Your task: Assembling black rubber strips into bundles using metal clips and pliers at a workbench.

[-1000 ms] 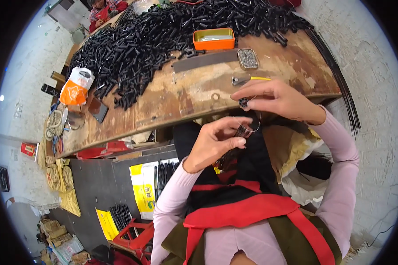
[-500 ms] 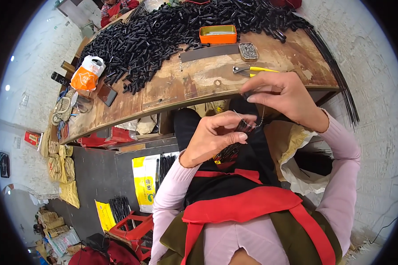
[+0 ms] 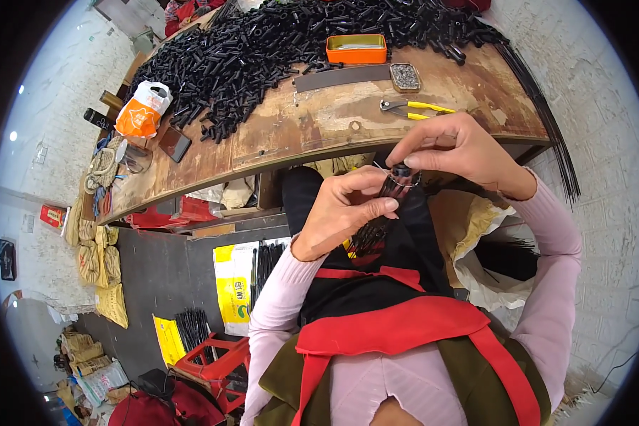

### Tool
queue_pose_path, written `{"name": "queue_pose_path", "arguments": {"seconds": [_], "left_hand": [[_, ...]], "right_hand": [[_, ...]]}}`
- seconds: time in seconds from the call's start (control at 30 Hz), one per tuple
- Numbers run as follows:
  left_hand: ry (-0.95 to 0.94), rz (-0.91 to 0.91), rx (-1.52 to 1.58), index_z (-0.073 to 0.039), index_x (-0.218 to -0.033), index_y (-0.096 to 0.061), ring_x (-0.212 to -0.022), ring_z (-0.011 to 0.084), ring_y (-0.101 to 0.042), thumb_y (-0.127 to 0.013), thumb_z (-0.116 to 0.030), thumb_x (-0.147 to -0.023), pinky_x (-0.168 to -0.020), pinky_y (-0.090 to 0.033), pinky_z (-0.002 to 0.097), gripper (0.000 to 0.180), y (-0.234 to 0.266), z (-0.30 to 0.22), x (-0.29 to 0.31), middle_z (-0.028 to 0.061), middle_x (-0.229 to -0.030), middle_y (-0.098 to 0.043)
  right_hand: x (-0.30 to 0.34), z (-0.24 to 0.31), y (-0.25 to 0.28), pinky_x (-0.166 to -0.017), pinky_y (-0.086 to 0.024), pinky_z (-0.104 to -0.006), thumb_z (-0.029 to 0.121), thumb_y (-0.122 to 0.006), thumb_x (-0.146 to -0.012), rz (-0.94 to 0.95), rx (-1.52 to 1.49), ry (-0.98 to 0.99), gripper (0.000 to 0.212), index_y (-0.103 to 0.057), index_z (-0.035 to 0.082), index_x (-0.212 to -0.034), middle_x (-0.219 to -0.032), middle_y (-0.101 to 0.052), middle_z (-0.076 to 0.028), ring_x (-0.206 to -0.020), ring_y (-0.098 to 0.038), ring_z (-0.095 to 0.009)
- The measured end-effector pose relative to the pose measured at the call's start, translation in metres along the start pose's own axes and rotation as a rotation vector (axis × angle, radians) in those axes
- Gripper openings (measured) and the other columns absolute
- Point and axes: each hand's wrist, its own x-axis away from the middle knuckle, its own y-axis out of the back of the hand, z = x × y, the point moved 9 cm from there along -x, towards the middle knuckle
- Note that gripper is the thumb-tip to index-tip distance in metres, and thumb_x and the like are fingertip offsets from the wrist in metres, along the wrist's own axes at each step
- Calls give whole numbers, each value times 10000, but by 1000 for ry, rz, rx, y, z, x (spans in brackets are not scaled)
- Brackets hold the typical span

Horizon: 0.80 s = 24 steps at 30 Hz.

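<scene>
My left hand (image 3: 341, 213) is closed around the upper end of a bundle of thin black rods (image 3: 394, 190), held upright over my lap below the table edge. From the right, my right hand (image 3: 465, 153) pinches a small black round piece (image 3: 402, 170) against the top of that bundle. A thin shiny loop, perhaps wire, shows around the bundle between my hands. More thin black rods (image 3: 368, 238) hang down below my left hand, partly hidden by it. On the table just beyond my right hand lie yellow-handled end-cutting pliers (image 3: 415, 108).
A heap of short black tubes (image 3: 263, 57) covers the table's far side. Nearer stand an orange tin (image 3: 356, 57), a small box of metal bits (image 3: 405, 78), a dark flat strip (image 3: 341, 78) and a phone (image 3: 175, 144). A red stool (image 3: 216, 362) is at lower left.
My right hand has lowered the small black piece onto the top of the bundle; before, it was held above and apart. The bundle is now more upright in my left hand.
</scene>
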Motion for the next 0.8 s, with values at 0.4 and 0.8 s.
{"name": "queue_pose_path", "arguments": {"seconds": [0.4,0.8], "left_hand": [[-45,-31,46,43,-1129,-644,-951,124,-629,-642,30,-901,-791,-560,274,228,6,0,-2,52,-1082,-641],[-131,-115,35,3,-1109,-589,-886,89,-621,-616,23,-924,-763,-533,252,188,6,-5,1,52,-1028,-671]], "right_hand": [[-5,0,-1,-866,-489,-255,42,-644,-904,-23,-32,-2,146,-683,-20,-1031,-998,-681,-48,-946,-624,-108],[-3,1,1,-873,-500,-272,-10,-671,-868,-92,-9,99,120,-678,-36,-985,-1002,-687,-86,-962,-639,-140]]}}
